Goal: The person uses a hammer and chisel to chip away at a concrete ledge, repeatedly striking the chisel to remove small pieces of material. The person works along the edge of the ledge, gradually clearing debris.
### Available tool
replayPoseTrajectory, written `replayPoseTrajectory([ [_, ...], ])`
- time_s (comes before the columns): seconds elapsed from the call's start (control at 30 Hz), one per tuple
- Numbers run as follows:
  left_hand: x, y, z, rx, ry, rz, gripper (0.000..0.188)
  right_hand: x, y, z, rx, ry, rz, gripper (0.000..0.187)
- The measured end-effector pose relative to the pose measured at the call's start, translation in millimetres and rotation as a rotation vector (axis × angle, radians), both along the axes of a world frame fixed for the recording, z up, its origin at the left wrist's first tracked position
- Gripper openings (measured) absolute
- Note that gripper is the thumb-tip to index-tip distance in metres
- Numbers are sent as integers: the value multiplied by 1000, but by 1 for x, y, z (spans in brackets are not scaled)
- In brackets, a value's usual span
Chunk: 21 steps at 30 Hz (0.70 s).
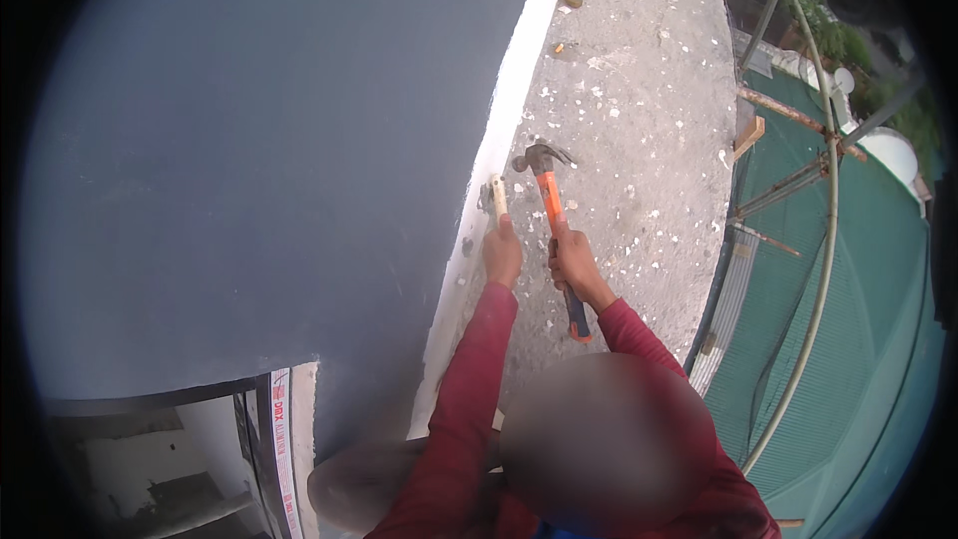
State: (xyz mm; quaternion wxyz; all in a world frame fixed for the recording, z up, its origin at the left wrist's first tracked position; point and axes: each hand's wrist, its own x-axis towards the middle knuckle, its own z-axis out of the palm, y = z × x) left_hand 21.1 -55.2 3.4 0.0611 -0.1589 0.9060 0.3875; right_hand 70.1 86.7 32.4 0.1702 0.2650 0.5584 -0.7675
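A claw hammer (pixel 550 190) with a dark head and an orange and black handle is gripped in my right hand (pixel 576 262), which is closed around the middle of the grip. My left hand (pixel 503 254) is closed on a short pale-handled tool (pixel 499 197) beside the painted white band (pixel 481 162) at the wall's foot. The tool's working end cannot be made out, so its exact kind is unclear. The hammer's striking face is just above and right of the pale handle's end, apart from it. Dark chipped patches mark the white band by my left hand.
A dark grey wall (pixel 259 160) fills the left, with a framed opening (pixel 284 449) at lower left. White flecks cover the concrete ledge (pixel 639 110). Beyond its right edge are scaffold poles (pixel 833 200), green netting (pixel 848 339) and a wood offcut (pixel 748 137).
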Motion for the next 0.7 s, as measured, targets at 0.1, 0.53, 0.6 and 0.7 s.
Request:
replayPoseTrajectory([
  [0.1, 1, 1, 1, 33, -23, -2, 70, 1, 0, 4, 31, 187, -136, 67],
  [0.53, 2, 0, 0, 123, -44, 58, 70, -2, -3, -3, 91, 384, -90, 67],
  [0.6, 2, 1, 0, 141, -43, 79, 71, -3, 1, 0, 61, 137, 25, 67],
  [0.7, 1, 0, 0, 104, -28, 66, 72, -3, 4, 6, 63, 41, 122, 71],
])
